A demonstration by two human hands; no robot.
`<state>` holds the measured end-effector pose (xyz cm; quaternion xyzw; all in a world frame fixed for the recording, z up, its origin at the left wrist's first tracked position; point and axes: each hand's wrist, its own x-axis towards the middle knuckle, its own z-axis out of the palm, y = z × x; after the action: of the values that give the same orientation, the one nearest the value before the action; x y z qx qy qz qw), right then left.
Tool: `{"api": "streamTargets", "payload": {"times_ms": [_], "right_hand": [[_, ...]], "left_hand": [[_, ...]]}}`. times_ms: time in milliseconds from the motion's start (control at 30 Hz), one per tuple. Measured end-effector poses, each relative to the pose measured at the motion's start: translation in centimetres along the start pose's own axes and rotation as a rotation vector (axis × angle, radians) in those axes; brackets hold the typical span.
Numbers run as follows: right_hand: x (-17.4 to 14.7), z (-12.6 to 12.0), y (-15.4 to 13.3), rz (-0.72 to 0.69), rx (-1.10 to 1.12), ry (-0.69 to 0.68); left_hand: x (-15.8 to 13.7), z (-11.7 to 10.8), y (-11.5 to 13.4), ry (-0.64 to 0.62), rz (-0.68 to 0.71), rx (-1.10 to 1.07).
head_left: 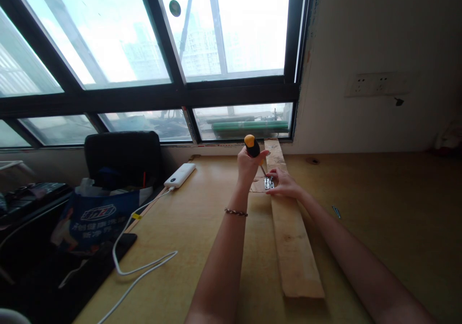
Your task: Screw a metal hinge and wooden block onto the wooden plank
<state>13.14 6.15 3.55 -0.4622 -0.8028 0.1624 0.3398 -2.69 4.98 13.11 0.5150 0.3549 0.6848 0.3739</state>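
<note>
My left hand (pixel 248 164) is wrapped round a screwdriver (pixel 251 146) with a yellow and black handle. The shaft slants down to a small metal hinge (pixel 269 183), where its tip meets or nearly meets the metal; the exact contact is too small to tell. The fingers of my right hand (pixel 284 183) pinch the hinge from the right side. Under it lies a long wooden board (pixel 293 244), with a smaller flat piece (pixel 257 185) against its left side. A braided bracelet circles my left wrist.
Two or so screws or nails (pixel 336 212) lie right of the board on the wooden table (pixel 202 227). A white power bank (pixel 180 175) with a white cable (pixel 144 268) is at the left edge. Beyond that edge stand a black chair (pixel 121 158) and a blue bag (pixel 97 218).
</note>
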Motion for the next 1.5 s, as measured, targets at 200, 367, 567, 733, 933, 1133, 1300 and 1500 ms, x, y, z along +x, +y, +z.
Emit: {"api": "streamTargets", "payload": {"times_ms": [200,367,567,733,933,1133,1300,1500], "right_hand": [[0.1,-0.1,-0.1,0.006,-0.01,-0.013],[0.1,0.0,0.1,-0.001,-0.009,-0.007],[0.1,0.1,0.2,-0.005,-0.024,0.002],[0.1,0.1,0.2,0.0,-0.019,0.001],[0.1,0.1,0.3,-0.019,-0.024,0.0],[0.1,0.2,0.4,-0.013,-0.027,0.006],[0.1,0.2,0.3,-0.001,-0.03,0.011],[0.2,0.2,0.3,-0.009,-0.032,0.004]], "left_hand": [[0.0,-0.1,0.5,-0.051,0.05,0.131],[0.1,-0.6,1.0,-0.061,0.156,0.361],[0.1,-0.8,1.7,-0.001,0.26,0.462],[0.3,-0.8,1.5,-0.014,0.24,0.38],[0.4,-1.1,1.6,-0.031,0.228,0.383],[0.5,-1.1,1.5,-0.035,0.229,0.32],[0.4,-0.7,1.5,-0.026,0.245,0.317],[0.2,-0.5,1.1,-0.028,0.236,0.329]]}}
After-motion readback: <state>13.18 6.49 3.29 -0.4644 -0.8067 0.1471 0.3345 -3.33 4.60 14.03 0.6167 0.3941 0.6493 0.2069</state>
